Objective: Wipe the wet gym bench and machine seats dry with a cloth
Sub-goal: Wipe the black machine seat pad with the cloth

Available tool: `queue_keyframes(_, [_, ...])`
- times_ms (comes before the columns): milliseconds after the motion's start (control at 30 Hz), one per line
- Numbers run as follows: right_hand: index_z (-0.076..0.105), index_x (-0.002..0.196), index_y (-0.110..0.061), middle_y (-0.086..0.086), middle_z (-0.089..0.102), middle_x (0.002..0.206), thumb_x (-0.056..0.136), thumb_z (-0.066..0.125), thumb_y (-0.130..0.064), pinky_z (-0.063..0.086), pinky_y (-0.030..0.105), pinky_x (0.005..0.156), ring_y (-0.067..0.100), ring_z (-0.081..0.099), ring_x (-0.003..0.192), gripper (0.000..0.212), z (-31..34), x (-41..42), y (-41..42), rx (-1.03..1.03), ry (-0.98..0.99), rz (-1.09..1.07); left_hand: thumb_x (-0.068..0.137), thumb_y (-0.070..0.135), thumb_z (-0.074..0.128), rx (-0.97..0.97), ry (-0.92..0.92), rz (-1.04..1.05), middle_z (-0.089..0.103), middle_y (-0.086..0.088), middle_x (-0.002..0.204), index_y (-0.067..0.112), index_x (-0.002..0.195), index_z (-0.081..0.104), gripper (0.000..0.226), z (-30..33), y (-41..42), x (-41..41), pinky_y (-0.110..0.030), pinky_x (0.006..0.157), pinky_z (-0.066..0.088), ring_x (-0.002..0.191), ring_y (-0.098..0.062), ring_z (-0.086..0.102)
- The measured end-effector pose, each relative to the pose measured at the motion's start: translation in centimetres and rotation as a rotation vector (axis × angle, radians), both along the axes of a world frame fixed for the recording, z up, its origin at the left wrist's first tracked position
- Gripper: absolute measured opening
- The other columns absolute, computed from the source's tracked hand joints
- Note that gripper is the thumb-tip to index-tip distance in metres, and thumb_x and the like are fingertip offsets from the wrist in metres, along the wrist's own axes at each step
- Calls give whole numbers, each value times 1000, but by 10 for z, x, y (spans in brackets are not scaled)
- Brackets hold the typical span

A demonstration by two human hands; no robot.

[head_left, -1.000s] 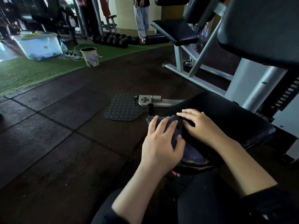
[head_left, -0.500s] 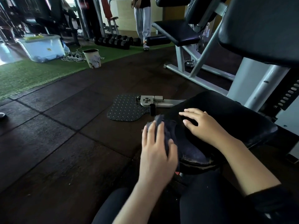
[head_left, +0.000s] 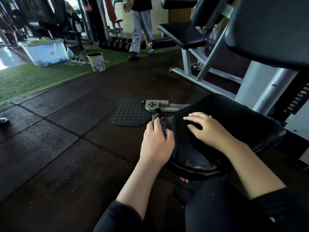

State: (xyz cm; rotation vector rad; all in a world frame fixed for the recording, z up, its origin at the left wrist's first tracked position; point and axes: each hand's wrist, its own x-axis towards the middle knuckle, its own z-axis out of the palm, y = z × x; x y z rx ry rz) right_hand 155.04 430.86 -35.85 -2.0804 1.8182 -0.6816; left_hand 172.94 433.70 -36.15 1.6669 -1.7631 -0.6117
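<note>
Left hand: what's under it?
The left hand holds a dark cloth against the near-left edge of the black seat pad. The cloth's middle and the pad edge beneath are covered.

Your cloth [head_left: 168, 124] looks soft, dark and matt, bunched against the seat [head_left: 234, 121], whose black vinyl shines faintly and is scuffed at its 6 o'clock edge. The floor [head_left: 58, 148] is rough rubber tile; the footplate [head_left: 130, 114] at 11 o'clock from the seat is studded, with bare metal beside it.
</note>
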Motion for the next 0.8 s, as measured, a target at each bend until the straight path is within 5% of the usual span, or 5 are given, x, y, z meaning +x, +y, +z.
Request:
queue_keyframes(300, [50, 132, -31, -12, 40, 145, 97, 45, -32, 8, 33, 119, 8, 34, 135, 36, 6, -3, 8, -24, 34, 6, 83, 35, 26, -293, -240, -59, 46, -20, 142, -3, 135, 49, 69, -9, 33, -16, -48, 113, 31, 135, -42, 33])
queue_keyframes(467, [59, 125, -20, -5, 56, 127, 93, 52, -19, 33, 19, 103, 11, 51, 119, 33, 20, -8, 19, -160, -87, -21, 76, 40, 15, -232, -348, -236, 52, -15, 134, 2, 127, 54, 75, 6, -8, -48, -44, 113, 29, 132, -36, 37])
queue_keyframes(567, [59, 124, -17, -2, 59, 122, 92, 52, -16, 34, 15, 95, 12, 54, 113, 33, 29, -7, 21, -207, -143, -90, 86, 43, 19, -72, -269, -354, 29, -7, 155, 15, 142, 41, 67, 21, -21, -59, -41, 118, 17, 145, -29, 17])
queue_keyframes(633, [58, 124, -18, -3, 58, 120, 92, 51, -18, 35, 16, 94, 11, 54, 112, 32, 33, -2, 21, -193, -177, -99, 96, 39, 35, -19, -186, -336, 20, 4, 158, 29, 144, 38, 50, 30, -23, -49, -43, 114, 24, 145, -29, 14])
queue_keyframes(800, [58, 125, -20, -3, 54, 127, 96, 46, -29, 33, 17, 99, 13, 50, 118, 32, 32, 27, 19, -126, -172, -76, 100, 32, 35, -6, -137, -226, 36, 16, 151, 32, 144, 42, 44, 24, -21, 0, -36, 117, 20, 144, -19, 23])
